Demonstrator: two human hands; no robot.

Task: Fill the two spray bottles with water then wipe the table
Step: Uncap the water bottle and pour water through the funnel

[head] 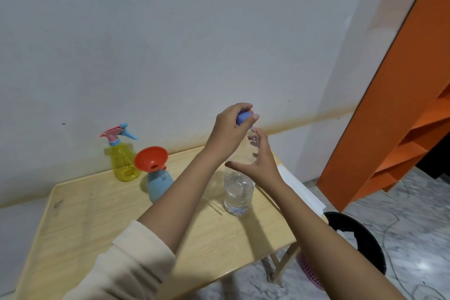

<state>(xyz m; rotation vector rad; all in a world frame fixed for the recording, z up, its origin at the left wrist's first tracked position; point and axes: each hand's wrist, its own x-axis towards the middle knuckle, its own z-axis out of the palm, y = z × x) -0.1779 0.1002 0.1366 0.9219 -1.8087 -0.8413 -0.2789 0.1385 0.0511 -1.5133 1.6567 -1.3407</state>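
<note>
A pale wooden tabletop (97, 214) on folding legs is seen set against a grey-white wall (170, 44), with marbled floor (414, 238) to the right and orange shelving (401, 117) beyond it. A clear water bottle (237, 195), partly filled, is stood upright near the right edge. Its blue cap (243, 118) is pinched from above by the curled fingers of the left hand (231, 129). The right hand (258, 161) is held with fingers spread and thumb stretched out, just in front of the bottle's upper part; whether it is touching cannot be told. Toward the back left, near the wall, a yellow spray bottle (124, 163) with a pink and blue trigger head is placed, and just beside it a blue spray bottle (159, 185) with a red-orange funnel (151, 157) seated in its neck. The near left of the tabletop is left bare. Off the right edge a black bin (365, 234) is seen beside a pink basket (311, 273).
</note>
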